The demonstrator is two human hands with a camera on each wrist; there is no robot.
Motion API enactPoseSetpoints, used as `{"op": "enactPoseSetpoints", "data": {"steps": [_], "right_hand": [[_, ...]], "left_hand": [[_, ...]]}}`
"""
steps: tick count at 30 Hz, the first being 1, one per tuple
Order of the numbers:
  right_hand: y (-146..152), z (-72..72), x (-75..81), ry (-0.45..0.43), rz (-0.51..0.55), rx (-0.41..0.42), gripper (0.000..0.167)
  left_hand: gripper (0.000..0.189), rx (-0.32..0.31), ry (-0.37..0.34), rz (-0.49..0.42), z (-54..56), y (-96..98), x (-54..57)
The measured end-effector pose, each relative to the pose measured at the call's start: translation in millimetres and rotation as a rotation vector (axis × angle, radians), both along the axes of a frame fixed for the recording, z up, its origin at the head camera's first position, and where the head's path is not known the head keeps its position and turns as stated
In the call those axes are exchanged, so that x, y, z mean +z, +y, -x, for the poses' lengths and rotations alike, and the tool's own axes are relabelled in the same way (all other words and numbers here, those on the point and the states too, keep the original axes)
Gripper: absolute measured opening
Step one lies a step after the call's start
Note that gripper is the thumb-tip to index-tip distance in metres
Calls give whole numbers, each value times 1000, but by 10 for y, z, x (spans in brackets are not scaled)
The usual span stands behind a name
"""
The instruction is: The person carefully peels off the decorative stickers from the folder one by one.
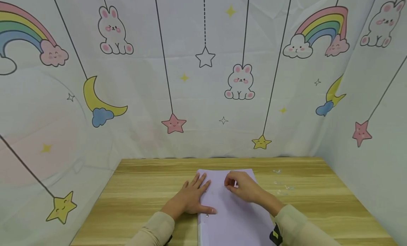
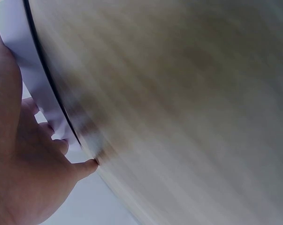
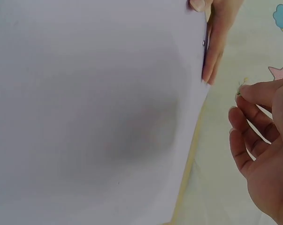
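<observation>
1 lilac folder (image 1: 236, 223) is borne by the wood-grained bench (image 1: 149, 180); small pale pieces (image 1: 289, 187) are scattered to the folder's right.

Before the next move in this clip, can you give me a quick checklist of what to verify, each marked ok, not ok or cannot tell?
1. Folder lies on the table: ok.
2. Left hand steadies the folder: ok, it rests spread on the left side.
3. Right hand grips the small piece: ok, pinched between thumb and finger in the right wrist view.
4. What the small piece is: cannot tell; it is tiny, with green and yellow showing.
5. Small piece touching the folder: cannot tell; the right hand hides it in the head view.
6. Loose bits off the folder: ok, they lie on the table to its right.
</observation>
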State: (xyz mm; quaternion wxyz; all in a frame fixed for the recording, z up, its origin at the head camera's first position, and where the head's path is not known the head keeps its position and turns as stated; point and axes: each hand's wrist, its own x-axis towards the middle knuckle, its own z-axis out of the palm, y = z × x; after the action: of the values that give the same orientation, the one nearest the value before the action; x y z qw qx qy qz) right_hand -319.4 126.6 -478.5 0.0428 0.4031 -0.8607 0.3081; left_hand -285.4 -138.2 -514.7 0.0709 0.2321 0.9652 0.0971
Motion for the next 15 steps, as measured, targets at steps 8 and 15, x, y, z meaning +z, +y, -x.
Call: {"op": "enactPoseSetpoints", "data": {"steps": [8,15], "right_hand": [[194,50,7,33,18,-44,17],[350,91,11,34,13,-73,19]], "left_hand": [[118,1,-11,2,-8,7,0],[118,2,-14,-7,-4,10,3]]}}
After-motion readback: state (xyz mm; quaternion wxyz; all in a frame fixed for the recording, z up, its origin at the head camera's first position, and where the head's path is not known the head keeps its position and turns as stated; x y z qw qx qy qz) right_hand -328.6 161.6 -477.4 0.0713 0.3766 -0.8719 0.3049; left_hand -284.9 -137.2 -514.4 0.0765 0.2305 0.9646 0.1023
